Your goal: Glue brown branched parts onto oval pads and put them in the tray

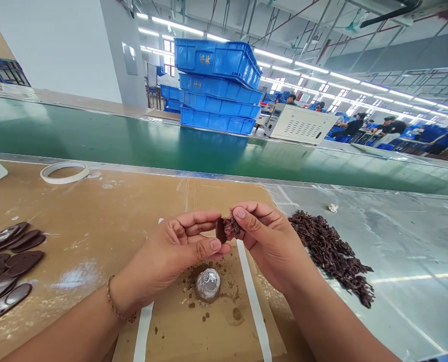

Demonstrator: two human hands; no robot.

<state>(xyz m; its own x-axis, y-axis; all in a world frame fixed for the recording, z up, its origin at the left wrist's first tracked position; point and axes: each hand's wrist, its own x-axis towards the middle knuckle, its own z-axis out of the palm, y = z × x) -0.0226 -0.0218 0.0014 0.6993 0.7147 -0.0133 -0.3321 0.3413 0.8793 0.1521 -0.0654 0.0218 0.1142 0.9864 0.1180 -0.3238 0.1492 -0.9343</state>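
My left hand (179, 251) pinches a small dark brown oval disc (220, 230) between thumb and fingers. Against that disc my right hand (265, 236) presses a small brown frilly piece (232, 226) with thumb and forefinger. Both hands hover over a cardboard sheet (179, 327) taped to the bench. Below them a small shiny silver cap (208, 284) stands on the cardboard amid brown stains. A pile of the brown frilly pieces (331, 251) lies just right of my right hand. Several dark oval discs (9, 266) lie at the far left.
A white tape ring (65, 172) lies at the back left of the bench. Behind the bench runs a green conveyor belt (133, 141). Stacked blue crates (218, 90) and a beige cabinet (299, 123) stand beyond it. People sit at tables far right.
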